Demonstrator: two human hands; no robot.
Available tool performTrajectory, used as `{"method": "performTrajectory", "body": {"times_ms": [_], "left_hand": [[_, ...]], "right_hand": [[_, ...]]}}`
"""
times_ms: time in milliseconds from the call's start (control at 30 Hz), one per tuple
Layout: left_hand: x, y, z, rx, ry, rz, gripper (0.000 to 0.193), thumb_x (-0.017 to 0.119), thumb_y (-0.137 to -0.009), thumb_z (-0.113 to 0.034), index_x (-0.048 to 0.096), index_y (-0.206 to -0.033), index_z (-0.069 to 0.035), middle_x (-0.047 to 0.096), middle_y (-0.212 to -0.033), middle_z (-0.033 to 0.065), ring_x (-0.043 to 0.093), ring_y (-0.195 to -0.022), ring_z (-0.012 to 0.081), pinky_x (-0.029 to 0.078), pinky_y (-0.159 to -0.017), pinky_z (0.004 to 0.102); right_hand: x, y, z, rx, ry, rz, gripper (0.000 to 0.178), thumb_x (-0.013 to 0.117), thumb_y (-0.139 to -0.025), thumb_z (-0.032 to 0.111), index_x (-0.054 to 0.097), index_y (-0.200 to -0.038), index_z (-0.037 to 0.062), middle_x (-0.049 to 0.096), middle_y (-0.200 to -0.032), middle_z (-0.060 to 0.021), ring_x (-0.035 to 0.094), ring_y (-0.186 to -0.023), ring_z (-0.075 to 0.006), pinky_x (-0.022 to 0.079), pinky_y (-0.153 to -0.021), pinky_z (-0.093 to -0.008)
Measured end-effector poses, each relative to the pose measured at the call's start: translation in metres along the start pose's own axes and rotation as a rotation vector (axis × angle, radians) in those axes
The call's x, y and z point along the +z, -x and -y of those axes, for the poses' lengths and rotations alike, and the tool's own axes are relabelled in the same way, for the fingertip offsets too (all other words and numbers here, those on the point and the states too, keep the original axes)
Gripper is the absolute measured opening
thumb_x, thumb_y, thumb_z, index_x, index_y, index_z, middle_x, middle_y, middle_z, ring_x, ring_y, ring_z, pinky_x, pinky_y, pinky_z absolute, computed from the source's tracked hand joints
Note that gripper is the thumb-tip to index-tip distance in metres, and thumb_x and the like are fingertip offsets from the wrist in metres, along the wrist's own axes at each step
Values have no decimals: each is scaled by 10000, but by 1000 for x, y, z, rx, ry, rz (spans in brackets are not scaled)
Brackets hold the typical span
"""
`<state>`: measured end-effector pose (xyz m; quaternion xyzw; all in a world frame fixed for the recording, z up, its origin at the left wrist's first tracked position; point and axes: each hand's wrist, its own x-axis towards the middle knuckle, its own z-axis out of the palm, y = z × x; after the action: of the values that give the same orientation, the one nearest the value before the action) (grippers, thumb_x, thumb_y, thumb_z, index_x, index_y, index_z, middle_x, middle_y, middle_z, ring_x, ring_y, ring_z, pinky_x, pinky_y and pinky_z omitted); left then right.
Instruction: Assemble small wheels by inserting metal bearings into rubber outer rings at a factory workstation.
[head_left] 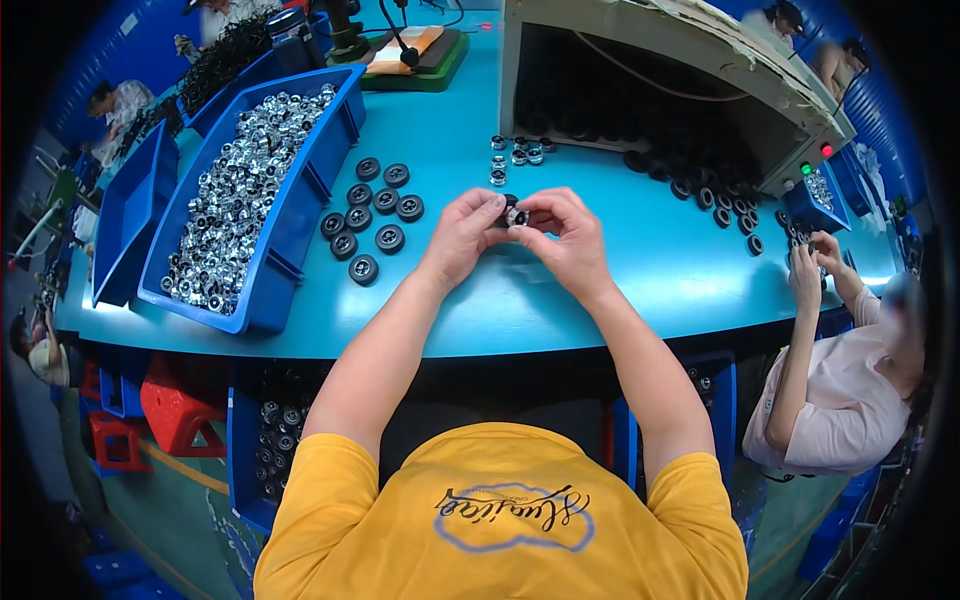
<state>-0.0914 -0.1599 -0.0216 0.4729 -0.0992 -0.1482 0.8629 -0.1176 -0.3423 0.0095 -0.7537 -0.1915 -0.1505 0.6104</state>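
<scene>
Over the blue-green table (440, 330), my left hand (459, 238) pinches a small black tire (508, 206). My right hand (570, 240) has thumb and fingers closed on a shiny chrome wheel hub (517, 217), which is pressed against the tire; fingers hide part of both. To the left of my hands lie several black wheels with tires on them (389, 238). Just beyond my hands stands a short row of loose chrome hubs (498, 178).
A long blue bin (290, 255) heaped with chrome hubs stands at the left, beside another blue bin (135, 215). At the back right, a large box (655, 20) spills loose black tires (722, 217). A co-worker (835, 380) handles small parts at the right.
</scene>
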Motion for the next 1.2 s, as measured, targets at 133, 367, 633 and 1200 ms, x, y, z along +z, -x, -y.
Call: {"method": "performTrajectory", "body": {"times_ms": [133, 367, 633, 1200], "left_hand": [[0, -2, 8, 33, -119, -6, 228, 612, -1041, -237, 593, -1113, -22, 664, -1083, 68, 668, -967, 142, 583, -856, 326], [11, 0, 9, 91, -240, 79, 295, 652, -1011, -139, 563, -1241, 24, 663, -1150, 102, 664, -1041, 163, 580, -922, 328], [13, 3, 11, 180, -255, 62, 279, 602, -1026, -93, 535, -1269, 27, 666, -1163, 125, 681, -1010, 181, 597, -877, 335], [17, 4, 10, 209, -522, -52, 229, 533, -1072, -151, 543, -1258, -18, 672, -974, 49, 652, -741, 101, 546, -649, 234]], "right_hand": [[4, 1, 2, -96, 236, -33, 243, 810, -766, -4, 708, -981, 47, 655, -971, -68, 709, -782, -167, 586, -711, -286], [3, 4, -9, -107, 263, -98, 261, 816, -747, -28, 698, -964, 54, 637, -933, -60, 692, -773, -154, 575, -686, -280], [-8, 4, -17, 275, -329, 11, 295, 785, -855, 24, 680, -1128, -21, 680, -1050, -80, 692, -866, -125, 590, -758, -269], [7, -8, -15, 429, -236, 13, 238, 729, -942, 155, 628, -1107, 17, 686, -987, -68, 660, -845, -125, 577, -642, -267]]}}
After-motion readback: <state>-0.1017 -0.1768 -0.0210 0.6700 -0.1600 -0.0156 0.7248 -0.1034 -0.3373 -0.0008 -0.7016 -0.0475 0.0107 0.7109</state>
